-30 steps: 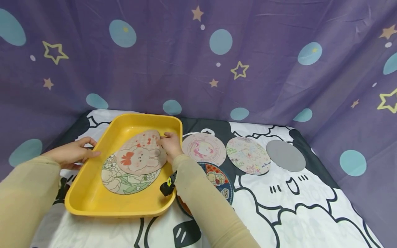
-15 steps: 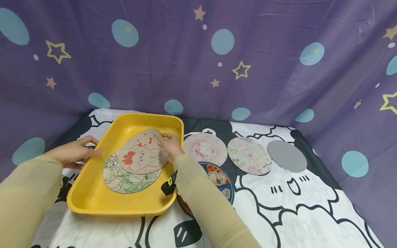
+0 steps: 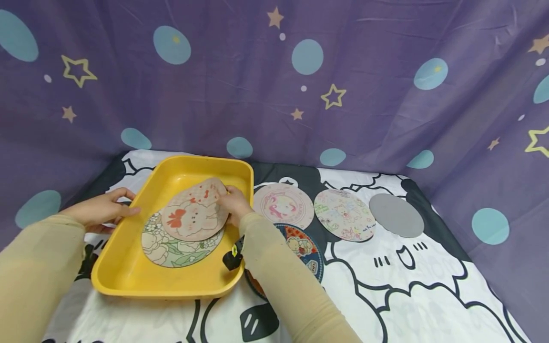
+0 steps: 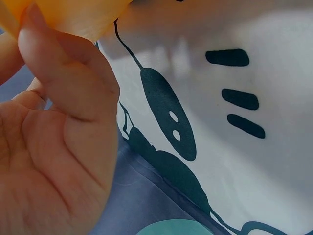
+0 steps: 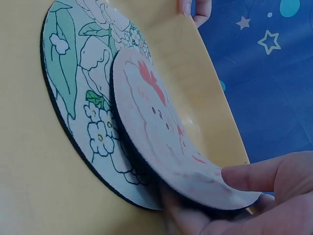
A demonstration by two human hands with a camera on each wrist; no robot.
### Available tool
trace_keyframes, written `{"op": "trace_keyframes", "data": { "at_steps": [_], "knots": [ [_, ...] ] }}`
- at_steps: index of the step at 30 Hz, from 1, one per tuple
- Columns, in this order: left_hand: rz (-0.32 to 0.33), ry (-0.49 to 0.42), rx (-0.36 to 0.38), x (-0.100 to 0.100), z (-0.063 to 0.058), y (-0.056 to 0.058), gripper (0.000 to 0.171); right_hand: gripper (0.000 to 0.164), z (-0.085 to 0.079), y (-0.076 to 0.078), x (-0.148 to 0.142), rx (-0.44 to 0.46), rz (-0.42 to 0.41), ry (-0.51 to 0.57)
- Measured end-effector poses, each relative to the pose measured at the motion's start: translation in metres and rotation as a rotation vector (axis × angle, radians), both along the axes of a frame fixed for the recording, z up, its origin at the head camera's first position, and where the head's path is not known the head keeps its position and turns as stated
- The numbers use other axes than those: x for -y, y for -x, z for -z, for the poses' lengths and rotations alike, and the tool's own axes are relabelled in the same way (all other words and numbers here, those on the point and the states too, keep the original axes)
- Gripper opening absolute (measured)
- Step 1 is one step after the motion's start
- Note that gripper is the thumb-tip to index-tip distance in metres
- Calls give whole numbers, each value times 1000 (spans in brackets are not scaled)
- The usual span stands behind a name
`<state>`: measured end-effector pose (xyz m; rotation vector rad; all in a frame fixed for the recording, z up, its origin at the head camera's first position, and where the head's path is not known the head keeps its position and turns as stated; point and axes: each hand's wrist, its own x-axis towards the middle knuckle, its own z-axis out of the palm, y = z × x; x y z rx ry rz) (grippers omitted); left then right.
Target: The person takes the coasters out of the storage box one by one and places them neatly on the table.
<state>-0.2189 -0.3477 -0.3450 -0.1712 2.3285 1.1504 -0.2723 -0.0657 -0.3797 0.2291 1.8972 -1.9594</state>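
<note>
My right hand (image 3: 237, 204) pinches the right edge of a round pink mouse pad (image 3: 188, 221) printed with a white bunny and a red bow. In the right wrist view its thumb lies on top and its fingers under the black underside; that edge bends upward. Partly beneath it, a round mouse pad with green leaves and white flowers (image 5: 100, 132) lies on the floor of a yellow tray (image 3: 171, 288). My left hand (image 3: 103, 209) holds the tray's left rim, thumb over the edge and fingers outside, as the left wrist view (image 4: 63, 122) partly shows.
Right of the tray, on the black-and-white cartoon cloth (image 3: 429, 309), lie a pink round pad (image 3: 283, 207), a doodle-patterned one (image 3: 344, 215) and a plain grey disc (image 3: 396, 215). A blue-and-red pad (image 3: 302, 247) is partly under my right forearm. A purple curtain (image 3: 257, 105) stands behind.
The right fingers have shifted from lying over the pink pad's upper right part to gripping its right edge, which now bends up. Left hand and tray stay nearly the same.
</note>
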Motion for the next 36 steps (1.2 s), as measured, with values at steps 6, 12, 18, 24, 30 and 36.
{"op": "trace_keyframes", "data": {
  "at_steps": [6,12,18,24,30,36],
  "knots": [
    [-5,1,2,0,0,0,54,49,2,1,-2,1,-49,21],
    [-11,1,4,0,1,1,55,56,2,2,-2,1,-62,58],
    [-16,-6,2,0,2,1,54,59,0,2,-3,8,-70,92],
    [-20,11,2,0,2,0,56,58,0,4,-3,35,-82,141],
    [-18,16,-8,-2,1,0,56,57,1,7,-3,65,-86,257],
    [-11,22,-29,-3,1,-3,51,57,1,8,-2,107,-92,366]
  ]
}}
